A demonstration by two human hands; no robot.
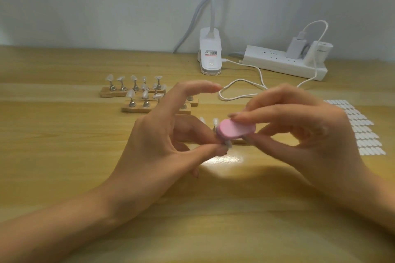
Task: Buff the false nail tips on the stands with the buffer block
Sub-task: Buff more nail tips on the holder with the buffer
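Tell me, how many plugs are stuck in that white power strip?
2. A small charger stands on the strip near its right end. A bigger adapter stands just right of it. No others seem hidden.

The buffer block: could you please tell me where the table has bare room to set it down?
Bare wood lies left of the left hand, in front of the stands, and along the near edge between both forearms. Crowded: behind the hands, with stands, cable, lamp base and power strip; the tip sheet fills the right.
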